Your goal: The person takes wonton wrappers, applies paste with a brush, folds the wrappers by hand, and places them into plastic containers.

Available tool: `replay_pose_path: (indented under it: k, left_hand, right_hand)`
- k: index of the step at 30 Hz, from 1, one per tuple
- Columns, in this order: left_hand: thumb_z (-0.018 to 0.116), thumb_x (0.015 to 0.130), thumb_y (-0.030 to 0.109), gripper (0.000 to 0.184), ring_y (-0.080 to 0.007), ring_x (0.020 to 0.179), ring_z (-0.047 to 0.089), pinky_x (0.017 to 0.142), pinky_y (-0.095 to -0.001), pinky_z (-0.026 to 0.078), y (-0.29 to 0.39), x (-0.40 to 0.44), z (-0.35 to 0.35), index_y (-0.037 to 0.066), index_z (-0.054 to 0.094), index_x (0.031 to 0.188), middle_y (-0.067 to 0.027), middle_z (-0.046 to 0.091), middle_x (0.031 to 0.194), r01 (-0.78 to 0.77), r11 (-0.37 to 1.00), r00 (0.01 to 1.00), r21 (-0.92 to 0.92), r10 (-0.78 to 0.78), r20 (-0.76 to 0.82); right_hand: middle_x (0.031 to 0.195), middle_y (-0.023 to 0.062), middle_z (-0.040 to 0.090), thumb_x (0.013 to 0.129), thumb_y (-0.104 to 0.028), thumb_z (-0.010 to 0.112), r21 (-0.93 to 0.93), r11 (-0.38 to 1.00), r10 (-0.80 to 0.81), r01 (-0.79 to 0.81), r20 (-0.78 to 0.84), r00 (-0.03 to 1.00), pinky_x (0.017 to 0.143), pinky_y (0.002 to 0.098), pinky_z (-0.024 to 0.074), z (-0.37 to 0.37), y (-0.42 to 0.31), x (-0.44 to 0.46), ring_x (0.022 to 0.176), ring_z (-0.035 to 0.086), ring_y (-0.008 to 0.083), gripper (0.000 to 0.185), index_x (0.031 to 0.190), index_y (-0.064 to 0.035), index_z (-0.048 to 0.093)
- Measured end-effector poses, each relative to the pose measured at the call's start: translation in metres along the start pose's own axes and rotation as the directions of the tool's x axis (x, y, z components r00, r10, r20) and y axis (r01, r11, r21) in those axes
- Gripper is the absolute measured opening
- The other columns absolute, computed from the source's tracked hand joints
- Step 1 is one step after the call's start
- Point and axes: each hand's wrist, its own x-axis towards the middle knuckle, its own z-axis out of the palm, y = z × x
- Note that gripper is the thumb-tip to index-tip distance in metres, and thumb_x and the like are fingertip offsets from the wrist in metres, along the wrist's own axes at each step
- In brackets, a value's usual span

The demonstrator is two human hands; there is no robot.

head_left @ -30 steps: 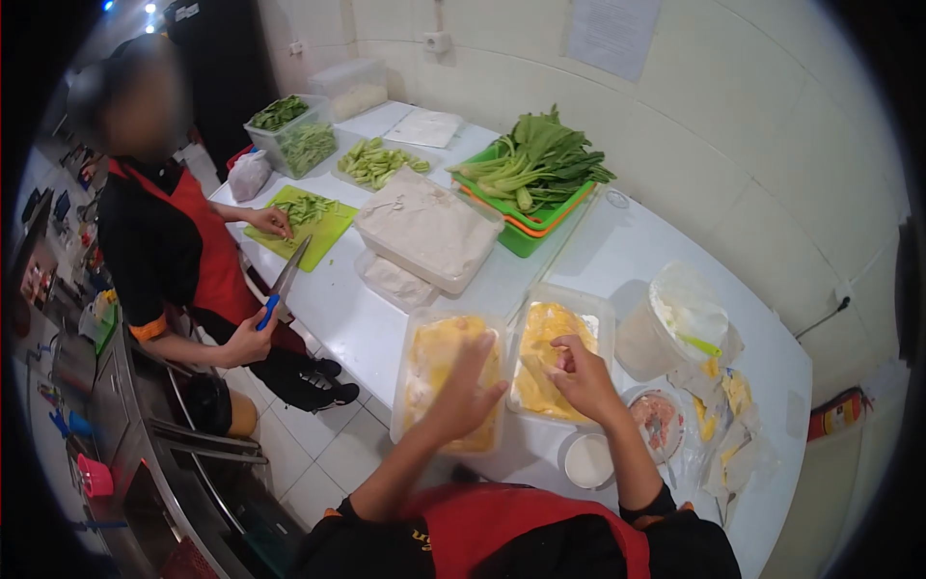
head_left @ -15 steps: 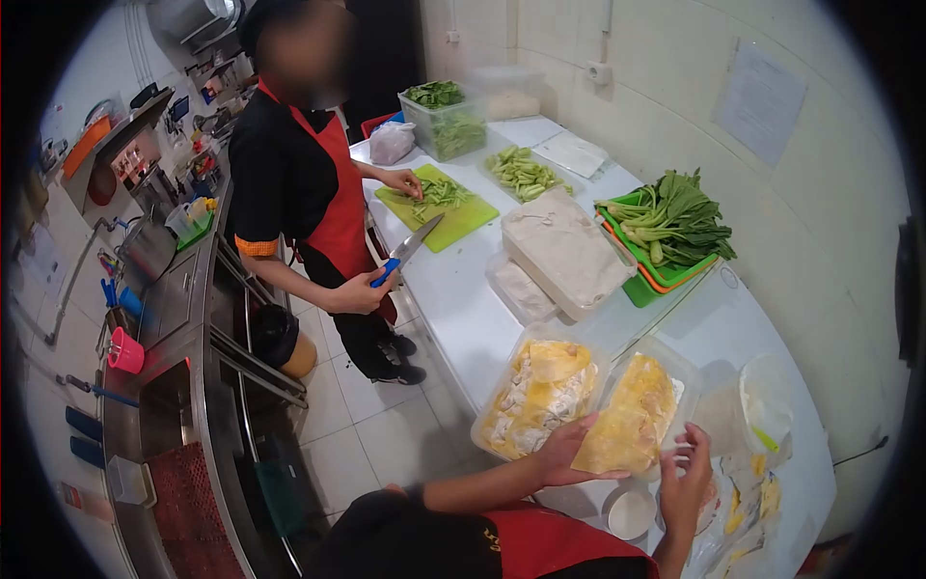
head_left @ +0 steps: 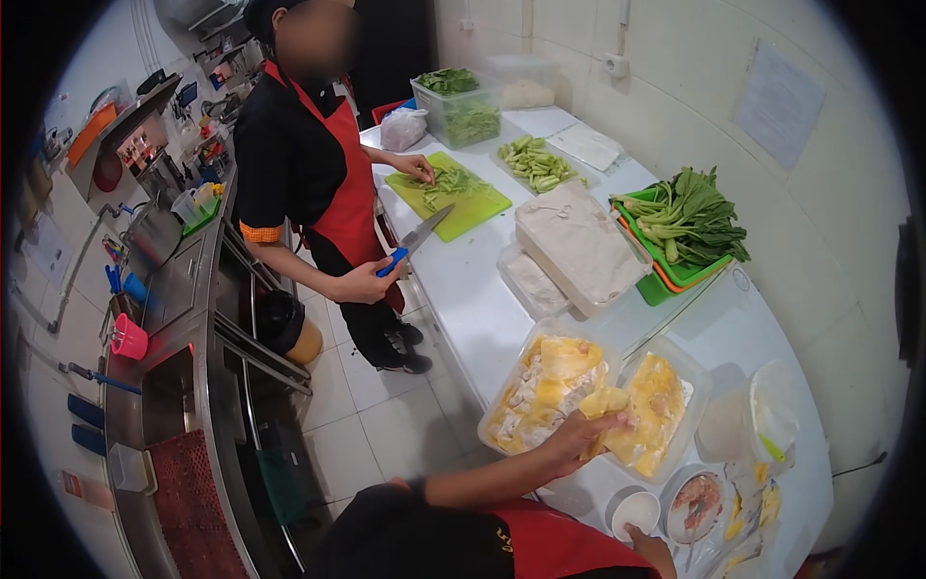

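Our left hand (head_left: 579,437) is closed on a thin yellow sheet (head_left: 600,400), fingers and thumb together at its edge, holding it over the space where the two clear containers meet. The left container (head_left: 507,378) holds yellow pieces dusted with white; the right container (head_left: 696,410) holds more yellow sheets, laid flat. Our right hand (head_left: 652,550) is low in the near part of the scene, a fingertip at the rim of the small white bowl (head_left: 614,517) — we cannot tell whether its fingers are apart or together, since much of it is out of view.

Just to the right of that bowl sits a dish of pink filling (head_left: 696,504), and beyond it a tub (head_left: 725,431) with a green handle inside. We judge this as a moment of handling one loose sheet; it looks soft, so it calls for a light pinch and an even lift — a hard pull could tear it.

On the far left of the table (head_left: 463,309), a co-worker (head_left: 333,193) holds a knife (head_left: 422,232) by a green board (head_left: 482,217).
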Motion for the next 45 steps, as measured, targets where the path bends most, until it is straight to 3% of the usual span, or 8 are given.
replay_pose_path:
  k: [6, 9, 12, 17, 27, 30, 42, 45]
  left_hand:
    - [0.064, 0.085, 0.015, 0.031, -0.0164, 0.093, 0.059, 0.082, -0.032, 0.049, 0.004, -0.005, -0.002, 0.001, 0.053, 0.111, -0.008, 0.06, 0.102, -0.111, 0.986, 0.993, 0.125, 0.115, -0.023]
    - [0.065, 0.085, 0.014, 0.031, -0.0148, 0.089, 0.059, 0.08, -0.0301, 0.049, 0.006, -0.007, -0.003, 0.0, 0.054, 0.11, -0.0075, 0.061, 0.098, -0.162, 0.951, 0.984, 0.265, 0.176, -0.029]
    - [0.066, 0.084, 0.015, 0.03, -0.0136, 0.087, 0.059, 0.078, -0.0283, 0.048, 0.009, -0.015, 0.003, 0.0, 0.055, 0.108, -0.0066, 0.061, 0.095, -0.177, 0.909, 0.98, 0.378, 0.196, -0.013]
    - [0.068, 0.083, 0.017, 0.03, -0.0112, 0.083, 0.059, 0.074, -0.0257, 0.048, 0.016, -0.028, 0.015, -0.001, 0.06, 0.105, -0.0046, 0.063, 0.091, -0.21, 0.881, 0.972, 0.424, 0.234, -0.003]
    - [0.069, 0.082, 0.018, 0.027, -0.0096, 0.078, 0.06, 0.068, -0.0241, 0.049, 0.023, -0.041, 0.026, -0.002, 0.063, 0.098, -0.0046, 0.065, 0.088, -0.218, 0.826, 0.964, 0.52, 0.266, -0.018]
    - [0.069, 0.081, 0.018, 0.026, -0.0091, 0.077, 0.06, 0.067, -0.0236, 0.049, 0.025, -0.043, 0.029, -0.002, 0.063, 0.097, -0.0046, 0.065, 0.086, -0.216, 0.811, 0.964, 0.543, 0.266, -0.014]
    - [0.07, 0.081, 0.019, 0.029, -0.0098, 0.078, 0.058, 0.066, -0.0244, 0.047, 0.021, -0.038, 0.018, 0.001, 0.06, 0.101, -0.0035, 0.062, 0.088, -0.132, 0.868, 0.984, 0.478, 0.174, -0.043]
    - [0.069, 0.081, 0.019, 0.028, -0.0102, 0.077, 0.058, 0.065, -0.0242, 0.047, 0.019, -0.037, 0.022, 0.001, 0.059, 0.1, -0.0028, 0.061, 0.086, -0.136, 0.928, 0.978, 0.348, 0.183, -0.104]
  right_hand:
    - [0.099, 0.0289, 0.06, 0.081, -0.047, 0.058, 0.118, 0.993, -0.014, -0.003, 0.138, 0.99, 0.083, 0.0453, 0.0439, -0.022, 0.004, 0.01, 0.098, 0.057, 0.0411, 0.062, 0.128, -0.0079, 0.047]
    - [0.069, 0.0081, 0.059, 0.075, -0.004, 0.061, 0.132, 0.986, -0.083, 0.104, -0.151, 0.985, 0.06, 0.0346, 0.0479, -0.05, -0.016, 0.006, 0.053, 0.055, 0.025, 0.044, 0.119, -0.0026, 0.054]
    - [0.078, 0.0099, 0.061, 0.077, -0.003, 0.058, 0.298, 0.92, -0.125, 0.256, -0.397, 0.909, 0.062, 0.0309, 0.0477, -0.08, -0.054, 0.011, 0.063, 0.058, 0.0218, 0.043, 0.12, -0.0024, 0.054]
    - [0.097, 0.0155, 0.059, 0.077, 0.004, 0.054, 0.166, 0.783, -0.358, 0.599, -0.667, 0.653, 0.064, 0.0291, 0.0483, -0.1, -0.094, 0.03, 0.081, 0.06, 0.0249, 0.041, 0.117, -0.0029, 0.056]
    - [0.107, 0.0184, 0.056, 0.073, 0.007, 0.051, 0.001, 0.676, -0.47, 0.737, -0.77, 0.432, 0.081, 0.0366, 0.047, -0.111, -0.1, 0.048, 0.097, 0.056, 0.0335, 0.042, 0.112, -0.0051, 0.061]
    - [0.113, 0.0175, 0.054, 0.073, 0.01, 0.048, 0.074, 0.683, -0.443, 0.726, -0.749, 0.493, 0.081, 0.035, 0.0456, -0.104, -0.1, 0.048, 0.101, 0.055, 0.0294, 0.042, 0.108, -0.0076, 0.064]
    - [0.108, 0.0175, 0.055, 0.068, 0.006, 0.054, -0.24, 0.785, -0.506, 0.572, -0.781, 0.366, 0.083, 0.0399, 0.045, -0.1, -0.106, 0.061, 0.096, 0.054, 0.0346, 0.046, 0.111, -0.0099, 0.062]
    - [0.102, 0.0152, 0.057, 0.076, 0.002, 0.059, 0.264, 0.667, -0.285, 0.697, -0.774, 0.566, 0.079, 0.0339, 0.0468, -0.088, -0.113, 0.055, 0.088, 0.058, 0.0253, 0.039, 0.115, -0.0023, 0.056]
